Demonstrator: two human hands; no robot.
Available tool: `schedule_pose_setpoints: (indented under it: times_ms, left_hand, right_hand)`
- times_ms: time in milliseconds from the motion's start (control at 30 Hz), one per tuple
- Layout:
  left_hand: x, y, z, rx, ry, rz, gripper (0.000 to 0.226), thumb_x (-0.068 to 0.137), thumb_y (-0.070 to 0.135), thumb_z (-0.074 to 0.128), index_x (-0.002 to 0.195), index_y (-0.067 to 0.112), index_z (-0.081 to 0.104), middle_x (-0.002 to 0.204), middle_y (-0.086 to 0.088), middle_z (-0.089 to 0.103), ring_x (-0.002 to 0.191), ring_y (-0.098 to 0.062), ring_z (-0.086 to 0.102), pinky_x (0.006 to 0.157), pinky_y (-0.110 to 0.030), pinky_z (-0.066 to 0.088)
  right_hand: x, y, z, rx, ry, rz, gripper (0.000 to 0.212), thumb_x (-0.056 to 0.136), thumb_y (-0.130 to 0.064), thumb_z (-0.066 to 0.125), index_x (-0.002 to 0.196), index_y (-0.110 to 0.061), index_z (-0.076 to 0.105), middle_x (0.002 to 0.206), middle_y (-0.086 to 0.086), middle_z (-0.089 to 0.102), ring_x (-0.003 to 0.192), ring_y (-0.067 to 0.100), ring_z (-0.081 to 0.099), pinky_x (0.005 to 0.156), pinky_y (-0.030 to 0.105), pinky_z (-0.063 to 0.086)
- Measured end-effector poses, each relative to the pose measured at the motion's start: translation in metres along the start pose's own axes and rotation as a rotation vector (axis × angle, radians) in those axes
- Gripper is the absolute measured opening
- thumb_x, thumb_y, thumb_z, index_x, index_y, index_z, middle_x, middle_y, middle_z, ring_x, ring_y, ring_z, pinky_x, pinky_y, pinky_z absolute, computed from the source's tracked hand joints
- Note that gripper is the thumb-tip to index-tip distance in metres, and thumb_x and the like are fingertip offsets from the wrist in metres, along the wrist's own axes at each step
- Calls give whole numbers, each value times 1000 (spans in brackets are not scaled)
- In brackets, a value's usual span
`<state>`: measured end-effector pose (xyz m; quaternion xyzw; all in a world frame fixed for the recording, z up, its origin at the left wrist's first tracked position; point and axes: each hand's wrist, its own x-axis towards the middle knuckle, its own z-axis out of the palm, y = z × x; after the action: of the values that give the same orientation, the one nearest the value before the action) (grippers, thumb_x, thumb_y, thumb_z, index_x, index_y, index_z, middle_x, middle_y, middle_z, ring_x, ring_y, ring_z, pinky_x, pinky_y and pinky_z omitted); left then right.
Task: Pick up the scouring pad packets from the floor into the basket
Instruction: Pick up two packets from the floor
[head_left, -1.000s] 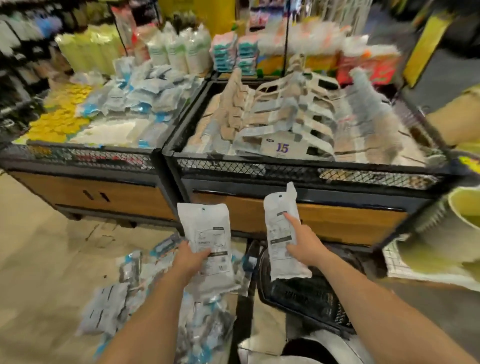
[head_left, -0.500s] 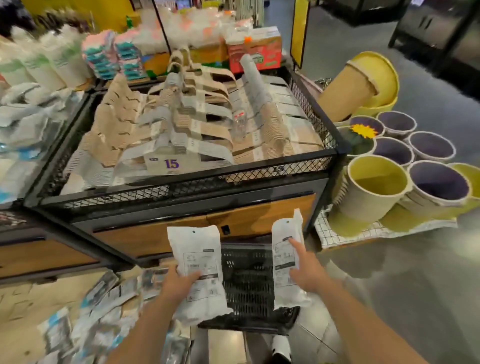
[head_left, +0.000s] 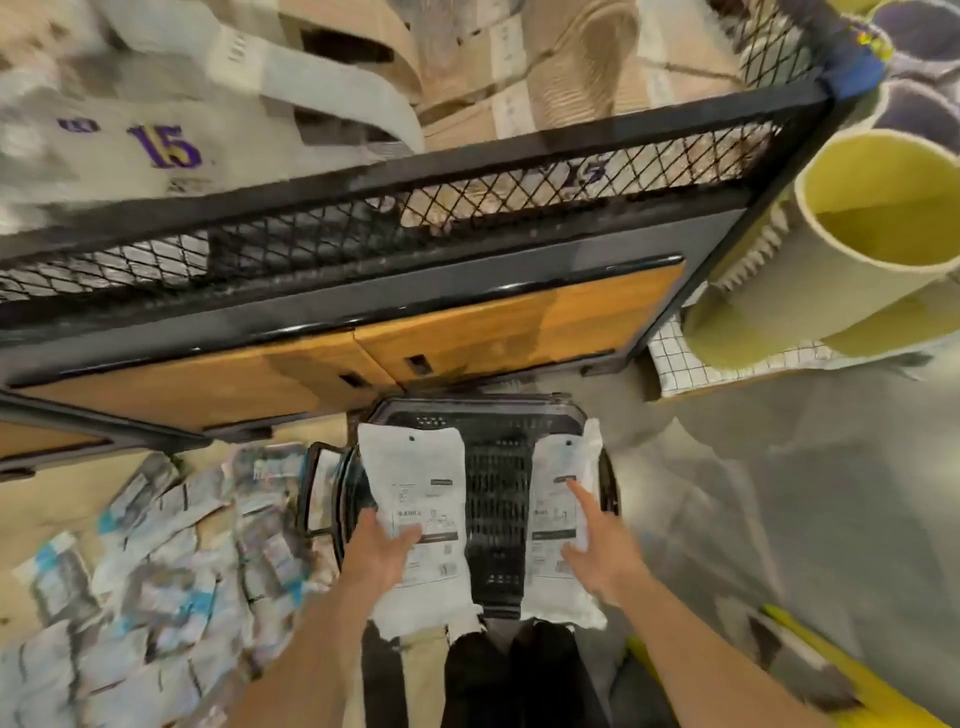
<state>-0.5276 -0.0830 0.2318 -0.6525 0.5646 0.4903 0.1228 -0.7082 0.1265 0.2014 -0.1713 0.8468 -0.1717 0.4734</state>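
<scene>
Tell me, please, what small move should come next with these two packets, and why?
Probably lower and release both: the left hand holds the left packet and the right hand the right packet, both above the black basket, so they should drop inside.

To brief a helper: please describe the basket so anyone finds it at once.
Find the black mesh display bin with wooden doors. On the floor before it sits the basket. It alone is black slotted plastic; neighbouring tubs are yellow.

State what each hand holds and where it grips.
The left hand grips one white packet at its lower half, thumb on the front. The right hand holds a second packet at its lower right edge, above the basket.
</scene>
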Motion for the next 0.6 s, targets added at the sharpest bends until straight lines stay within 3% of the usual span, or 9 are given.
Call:
schedule_pose_setpoints:
  times_ms: [133,233,300,400,467,533,600]
  left_hand:
    - [64,-26,35,64,-28,-5,47,89,25,69,128,7,52,121,-5,64,97,-22,64,81,-29,50]
    - [102,-43,53,114,-6,-1,51,90,27,67,134,8,50,126,-10,64,84,-19,60,60,-21,44]
    - [119,-50,64,124,6,-11,51,90,29,68,133,10,49,126,-9,62,89,-22,61,66,-24,44]
    - [135,-60,70,120,-21,-36,51,88,33,68,133,13,52,125,-4,63,81,-14,61,67,-26,47]
    - [143,-66,72,124,-46,-51,57,85,37,70,134,15,52,129,-2,62,103,-23,63,85,-34,53]
    - [149,-66,74,79,-55,-93,59,84,34,73,134,14,50,130,-4,60,117,-29,59,100,-42,48]
    - [156,-65,78,60,-67,-103,56,87,30,71,135,13,49,131,-4,59,118,-30,58,101,-42,48]
  right_hand:
    - [59,24,42,43,-52,40,84,94,-16,59,151,-49,7,128,19,50,52,17,56,39,18,40]
    - [96,32,67,57,-64,35,83,95,-16,58,150,-50,7,126,17,51,53,15,55,42,19,40]
    - [112,33,79,74,-59,19,84,95,-15,57,150,-51,5,120,16,54,46,10,51,38,15,36]
    - [129,33,93,178,-67,-9,84,94,-11,57,150,-50,8,113,10,53,44,9,51,42,18,41]
    - [135,31,100,234,-71,-32,86,93,-12,58,148,-55,9,127,13,53,63,17,64,53,24,54]
    - [143,32,105,261,-64,-55,89,91,-12,59,140,-67,10,137,13,49,90,27,70,76,39,61]
    - [152,30,107,274,-78,-46,91,91,-12,58,134,-75,8,137,11,50,92,27,70,76,41,61]
